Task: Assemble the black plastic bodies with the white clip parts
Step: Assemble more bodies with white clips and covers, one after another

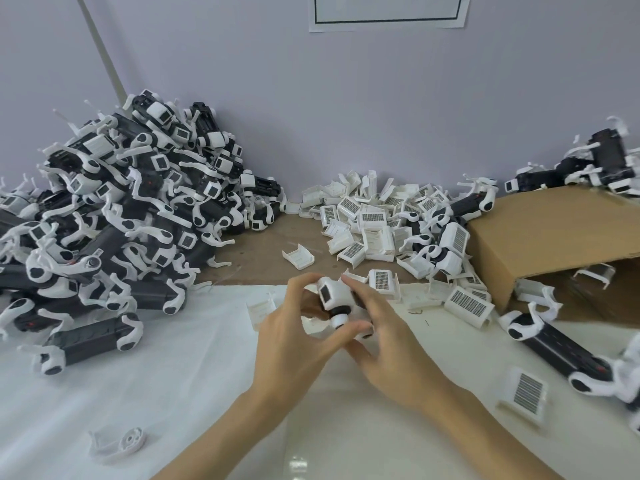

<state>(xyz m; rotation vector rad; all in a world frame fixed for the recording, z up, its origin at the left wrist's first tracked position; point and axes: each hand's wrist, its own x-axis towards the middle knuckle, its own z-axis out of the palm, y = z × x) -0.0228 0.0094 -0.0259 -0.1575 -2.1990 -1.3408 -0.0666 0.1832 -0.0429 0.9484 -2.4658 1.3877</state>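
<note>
A table covered in white cloth fills the lower view, with a bare brown strip along a pale wall. On the left, one large heap of assembled units, black bodies with white clips, too many and too tangled to count. At the right, one brown cardboard box lies on its side, its right end cut off by the frame edge; a few more units sit on top of it. Between heap and box, one smaller pile of white clip parts, dozens, uncountable, some showing gridded faces.

One black body with white ends lies alone on the cloth at the right. One loose clip lies near it, blurred. One small white part lies at the lower left, its shape hard to make out.

Two bare hands meet at centre, above the cloth. The left hand and right hand both curl their fingers around one piece, white shell over a dark body. Each grip is clamped on it; most of the piece is hidden behind the fingers.
</note>
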